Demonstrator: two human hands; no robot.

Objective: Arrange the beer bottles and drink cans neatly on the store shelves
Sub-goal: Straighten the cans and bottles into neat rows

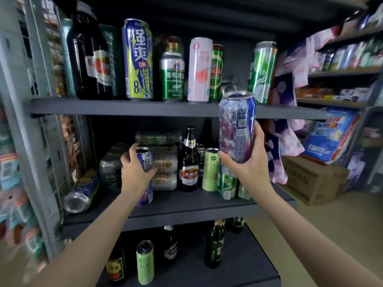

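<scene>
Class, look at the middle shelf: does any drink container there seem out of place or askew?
Yes. A blue and yellow can lies on its side at the left end of the middle shelf, and further cans lie stacked sideways behind the upright ones.

I hold a purple grape can [237,129] upright, raised right; another purple can [145,162], perhaps identical, stands left on the middle shelf [186,206].

I read "STRONG" and "8" on the blue-lime can [137,59], "TSINGTAO" on the green can [172,76], "RIO" on the pink can [199,69] and purple can [236,127], "KE" on the blue bag [331,137].
</scene>
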